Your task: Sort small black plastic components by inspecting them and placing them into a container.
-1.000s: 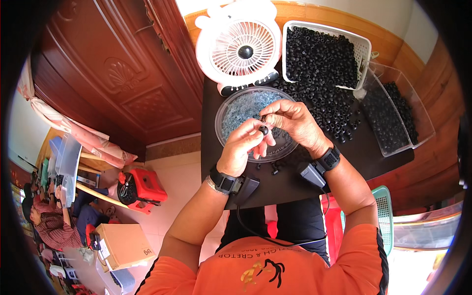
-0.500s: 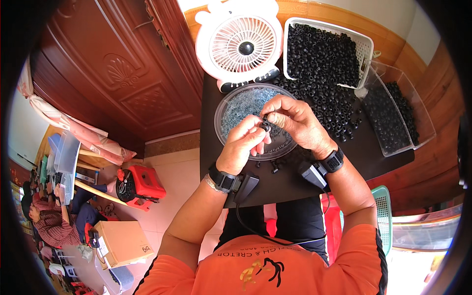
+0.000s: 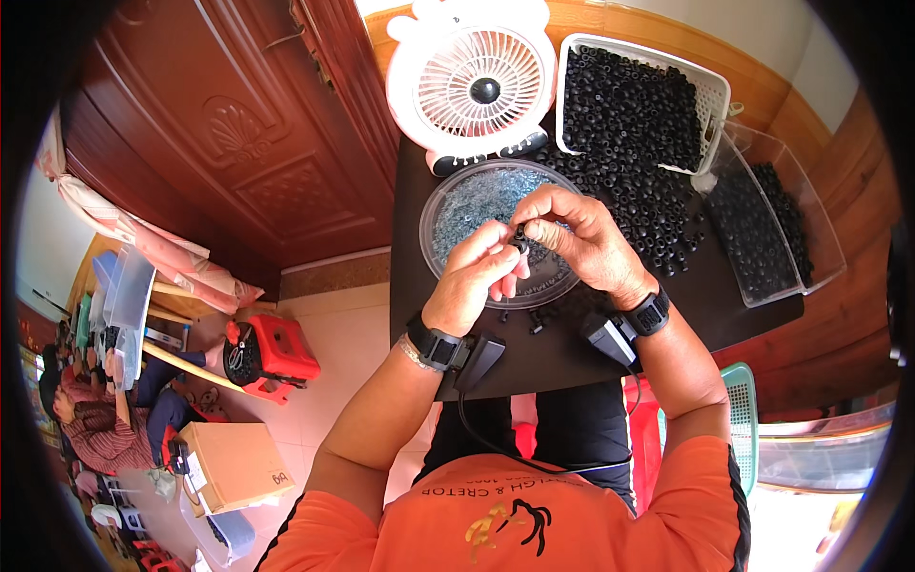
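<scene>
My left hand [image 3: 469, 284] is closed, with a small round black plastic part [image 3: 519, 244] pinched in its fingertips. From the other side, the thumb and forefinger of my right hand [image 3: 593, 243] close on the top of the same part. Just what lies between the right fingertips is too small to make out. Both hands are over the near side of a round clear tub [image 3: 426, 242], which holds many tiny bluish see-through pieces [image 3: 477, 208]. A few black parts [image 3: 537, 322] lie on the dark table near the tub's front edge.
Behind the tub stands a pink-and-white fan [image 3: 484, 91]. Loose black parts [image 3: 648, 205] spill from a tipped white basket [image 3: 717, 95]; a clear bin [image 3: 827, 243] with more sits at right. Cables run from my wrist devices [image 3: 481, 362]. A seated person [image 3: 110, 434] works far left.
The view has shifted slightly. My hands keep nearly the same pinch on the black part, with only small finger movement.
</scene>
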Demonstrator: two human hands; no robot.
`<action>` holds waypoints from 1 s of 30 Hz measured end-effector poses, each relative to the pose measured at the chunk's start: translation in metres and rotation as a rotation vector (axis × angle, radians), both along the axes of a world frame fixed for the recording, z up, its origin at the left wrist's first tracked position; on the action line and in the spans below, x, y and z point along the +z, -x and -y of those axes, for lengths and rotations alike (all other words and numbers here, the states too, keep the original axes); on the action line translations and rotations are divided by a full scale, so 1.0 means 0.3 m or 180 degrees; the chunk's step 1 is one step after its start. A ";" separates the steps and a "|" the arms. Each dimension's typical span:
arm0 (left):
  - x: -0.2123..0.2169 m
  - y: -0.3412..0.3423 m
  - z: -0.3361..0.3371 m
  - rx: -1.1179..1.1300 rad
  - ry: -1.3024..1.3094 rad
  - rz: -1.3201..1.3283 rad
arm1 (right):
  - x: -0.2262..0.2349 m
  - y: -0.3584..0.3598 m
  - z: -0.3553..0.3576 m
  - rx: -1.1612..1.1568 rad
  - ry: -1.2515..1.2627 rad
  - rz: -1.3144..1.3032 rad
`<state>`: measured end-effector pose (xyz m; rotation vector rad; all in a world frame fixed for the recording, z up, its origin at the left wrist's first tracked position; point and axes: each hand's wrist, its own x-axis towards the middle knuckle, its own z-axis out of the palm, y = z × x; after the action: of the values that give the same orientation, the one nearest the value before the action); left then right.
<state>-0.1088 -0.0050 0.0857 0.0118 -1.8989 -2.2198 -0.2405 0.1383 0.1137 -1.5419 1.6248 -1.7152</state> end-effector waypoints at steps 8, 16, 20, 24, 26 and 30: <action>-0.010 0.000 0.007 -0.0178 -0.0187 -0.0029 | -0.016 0.005 0.008 0.0066 0.0101 -0.0118; -0.021 0.002 -0.005 0.0013 -0.0421 0.0020 | -0.038 -0.015 0.030 -0.0151 0.0221 -0.0263; -0.018 0.004 -0.008 0.0050 -0.0450 0.0031 | -0.038 -0.026 0.038 -0.0310 0.0257 -0.0302; -0.021 0.008 -0.009 0.0133 -0.0566 0.0033 | -0.033 -0.034 0.041 -0.0433 0.0228 -0.0378; -0.020 0.007 -0.007 0.0145 -0.0579 0.0046 | -0.041 -0.031 0.044 -0.0431 0.0231 -0.0403; -0.026 0.002 0.004 0.0104 -0.0727 0.0098 | -0.041 -0.040 0.041 -0.0519 0.0151 -0.0596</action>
<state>-0.1096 -0.0063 0.0778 0.1136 -1.6366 -2.4140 -0.2284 0.1261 0.1013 -1.6779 1.8604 -1.7471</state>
